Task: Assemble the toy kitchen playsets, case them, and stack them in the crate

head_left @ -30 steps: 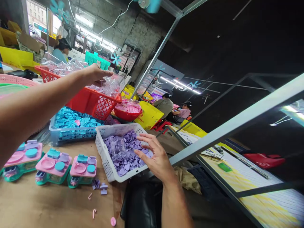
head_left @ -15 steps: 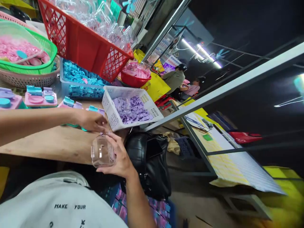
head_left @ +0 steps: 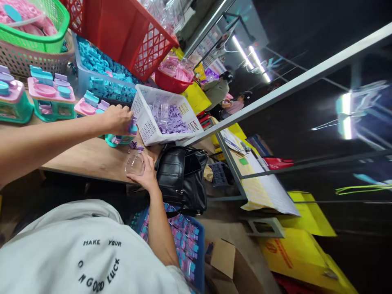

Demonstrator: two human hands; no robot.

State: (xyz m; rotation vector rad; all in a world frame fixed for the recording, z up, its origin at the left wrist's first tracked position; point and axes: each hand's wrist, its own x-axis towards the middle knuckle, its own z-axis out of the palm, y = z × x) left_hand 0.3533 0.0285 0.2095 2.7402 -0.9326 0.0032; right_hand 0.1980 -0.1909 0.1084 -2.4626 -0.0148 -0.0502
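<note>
Before the white basket (head_left: pixel 145 122), our right hand (head_left: pixel 148 173) grips a clear shell (head_left: pixel 134 164); beside the basket, our left hand (head_left: pixel 118 118), grip unclear, covers a toy (head_left: pixel 117 140).

Wooden worktop (head_left: pixel 82 158), edge bare along the near side. Pale metal beam (head_left: pixel 294 83) runs diagonally across the room. Beyond it, a second table (head_left: pixel 260 185) on a dark metal frame, its top covered in white and yellow sheeting. Floor (head_left: pixel 219 226) dull brown. Two lit tubes (head_left: pixel 243 52) hang far back, near a greyish panel (head_left: pixel 255 20); another lamp (head_left: pixel 347 116) glares at right (blurred). Upper right nearly black, wall or ceiling unclear.
</note>
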